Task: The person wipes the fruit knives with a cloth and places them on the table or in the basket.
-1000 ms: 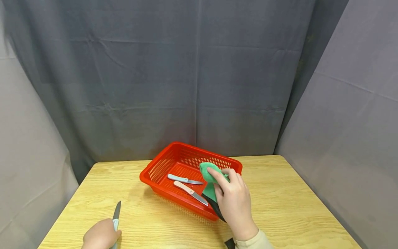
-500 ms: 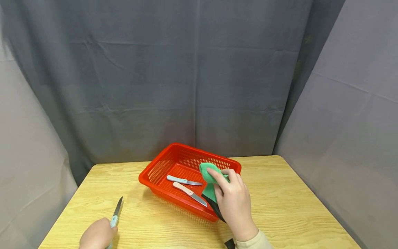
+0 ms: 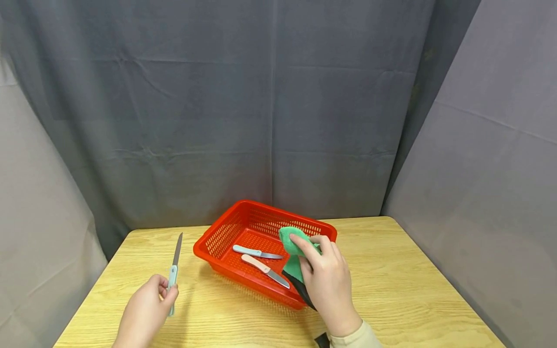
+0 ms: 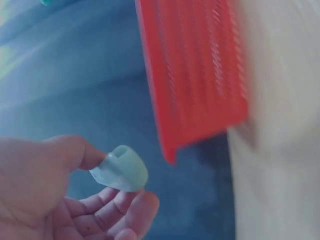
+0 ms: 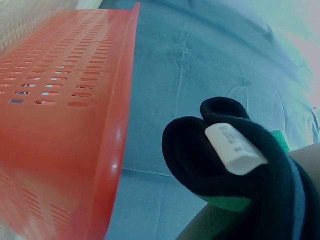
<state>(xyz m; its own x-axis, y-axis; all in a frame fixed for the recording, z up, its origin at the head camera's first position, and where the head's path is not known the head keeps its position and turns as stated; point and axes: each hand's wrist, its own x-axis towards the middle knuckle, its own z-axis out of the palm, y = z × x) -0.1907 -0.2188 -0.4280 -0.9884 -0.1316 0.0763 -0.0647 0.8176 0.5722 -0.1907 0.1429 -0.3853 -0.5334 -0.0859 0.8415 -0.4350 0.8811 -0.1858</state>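
- At left, above the table (image 3: 100,299): held one raised knife (image 3: 173,275) in the left hand (image 3: 145,307), with thumb and curled fingers clamped on its pale handle. Found blade uppermost, nearly upright.
- At the same place: showed the chief change. Brought higher than half a second earlier, and turned steeper, with fingertips newly in sight. Judged to leave the blade exposed and clear of the tabletop, though not yet met by the cloth.
- At centre: kept the red basket (image 3: 217,266) as before, set askew. Counted two inside, lying just beside each other: one blue-handled knife (image 3: 248,250) and one pink-handled knife (image 3: 256,262), both with blades toward the right.
- At right, over the basket's near right corner: pinched the green-and-black cloth (image 3: 289,236) between thumb and fingers of the right hand (image 3: 329,278), unmoved. Noted on it a white label (image 5: 235,150). Could not tell whether touching the rim.
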